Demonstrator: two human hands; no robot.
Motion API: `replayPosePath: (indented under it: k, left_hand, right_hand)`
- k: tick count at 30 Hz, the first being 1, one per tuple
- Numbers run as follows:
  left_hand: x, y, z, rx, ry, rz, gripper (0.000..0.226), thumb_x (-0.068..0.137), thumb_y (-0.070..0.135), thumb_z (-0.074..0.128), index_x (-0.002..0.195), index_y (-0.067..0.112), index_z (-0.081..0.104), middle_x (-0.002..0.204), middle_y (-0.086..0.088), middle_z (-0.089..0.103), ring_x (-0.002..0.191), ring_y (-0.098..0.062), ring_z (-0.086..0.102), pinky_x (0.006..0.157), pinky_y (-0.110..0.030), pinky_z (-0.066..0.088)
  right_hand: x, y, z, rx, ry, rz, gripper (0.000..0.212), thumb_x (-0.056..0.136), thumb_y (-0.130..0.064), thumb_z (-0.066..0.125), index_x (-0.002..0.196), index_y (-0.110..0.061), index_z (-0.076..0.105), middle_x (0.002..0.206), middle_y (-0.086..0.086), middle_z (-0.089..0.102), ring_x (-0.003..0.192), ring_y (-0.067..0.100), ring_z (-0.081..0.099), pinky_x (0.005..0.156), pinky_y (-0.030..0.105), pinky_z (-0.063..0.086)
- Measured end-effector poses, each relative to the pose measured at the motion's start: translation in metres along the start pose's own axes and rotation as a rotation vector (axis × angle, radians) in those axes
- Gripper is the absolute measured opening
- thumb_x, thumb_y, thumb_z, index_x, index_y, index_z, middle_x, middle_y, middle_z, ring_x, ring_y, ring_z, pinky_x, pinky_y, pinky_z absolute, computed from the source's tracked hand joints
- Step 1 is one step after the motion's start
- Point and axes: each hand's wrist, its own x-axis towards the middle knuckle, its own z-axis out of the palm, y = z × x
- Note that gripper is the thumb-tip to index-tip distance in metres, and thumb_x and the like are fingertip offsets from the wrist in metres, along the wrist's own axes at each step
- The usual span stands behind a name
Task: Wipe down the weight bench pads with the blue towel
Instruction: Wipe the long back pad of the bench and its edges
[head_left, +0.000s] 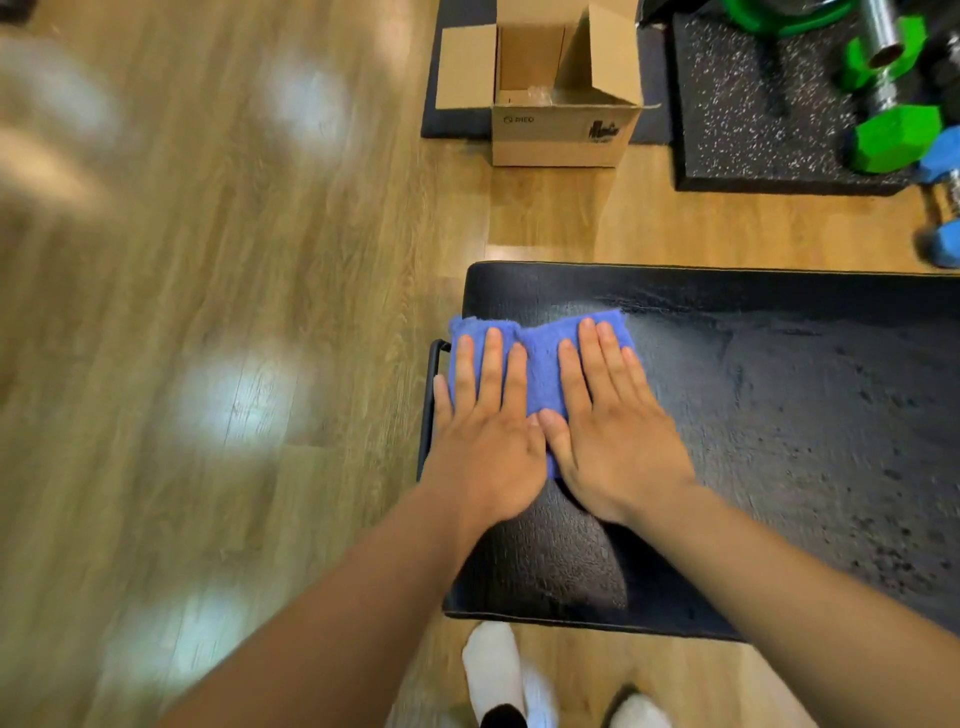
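A wood-plank floor (208, 312) with pale glare patches lies under a black textured vinyl bench pad (779, 415), whose length runs off to the right. The folded blue terry towel (543, 364) lies flat at the pad's left end. Its left edge slightly overhangs that end, and its far edge runs parallel to the pad's far long edge. The hands cover too much of the towel to tell its long axis.

The left hand (483, 447) and right hand (613, 441) press palm-down on the towel side by side. Their fingers are straight and point toward the far edge, and the thumbs meet in the middle. Both forearms reach in from the near edge.

Beyond the pad are an open brown cardboard box (561, 137) and a speckled black rubber mat (753, 104) with green hex dumbbells (888, 137).
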Motion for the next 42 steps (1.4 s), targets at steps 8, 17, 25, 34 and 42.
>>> replayPosePath:
  k: [8, 17, 25, 34, 42]
  left_hand:
    - [0.064, 0.005, -0.037, 0.099, -0.209, -0.050, 0.067, 0.100, 0.042, 0.019, 0.147, 0.020, -0.023, 0.151, 0.001, -0.038, 0.136, -0.025, -0.039, 0.114, -0.057, -0.010]
    - [-0.025, 0.033, 0.016, 0.147, 0.148, 0.100, 0.067, 0.091, 0.035, 0.020, 0.151, 0.010, 0.005, 0.160, -0.013, 0.002, 0.146, -0.035, -0.006, 0.112, -0.064, 0.006]
    - [-0.133, 0.097, 0.082, 0.092, 0.012, 0.111, 0.070, 0.078, 0.036, 0.039, 0.142, 0.010, 0.036, 0.151, -0.013, 0.035, 0.143, -0.035, 0.018, 0.106, -0.062, 0.021]
    - [-0.046, 0.102, 0.037, 0.148, 0.020, 0.206, 0.073, 0.088, 0.037, 0.027, 0.152, 0.012, 0.002, 0.160, -0.013, 0.002, 0.146, -0.033, -0.010, 0.112, -0.061, -0.001]
    - [0.091, 0.111, -0.011, 0.209, -0.097, 0.038, 0.084, 0.091, 0.048, 0.031, 0.147, 0.019, -0.024, 0.156, -0.001, -0.029, 0.139, -0.027, -0.033, 0.110, -0.056, -0.021]
  right_hand:
    - [0.056, 0.032, -0.028, -0.046, -0.167, -0.096, 0.069, 0.097, -0.051, 0.004, 0.149, -0.009, -0.012, 0.157, 0.012, -0.021, 0.143, 0.021, -0.025, 0.117, 0.038, -0.013]
    - [-0.043, 0.001, -0.009, 0.243, -0.057, 0.024, 0.076, 0.093, -0.054, -0.004, 0.151, -0.006, 0.003, 0.159, 0.015, -0.008, 0.146, 0.024, -0.016, 0.119, 0.044, -0.003]
    - [-0.182, 0.017, 0.016, 0.250, -0.136, 0.052, 0.072, 0.098, -0.050, 0.014, 0.144, 0.001, 0.033, 0.154, 0.019, 0.025, 0.145, 0.031, 0.019, 0.112, 0.047, 0.020]
    - [-0.074, 0.056, -0.004, 0.218, -0.066, 0.053, 0.081, 0.092, -0.060, -0.003, 0.150, -0.003, 0.003, 0.156, 0.013, -0.013, 0.145, 0.025, -0.016, 0.117, 0.041, -0.008]
    - [0.053, 0.104, -0.036, 0.165, -0.174, 0.113, 0.077, 0.097, -0.056, 0.015, 0.150, -0.004, -0.005, 0.159, 0.014, -0.013, 0.145, 0.024, -0.016, 0.118, 0.039, -0.010]
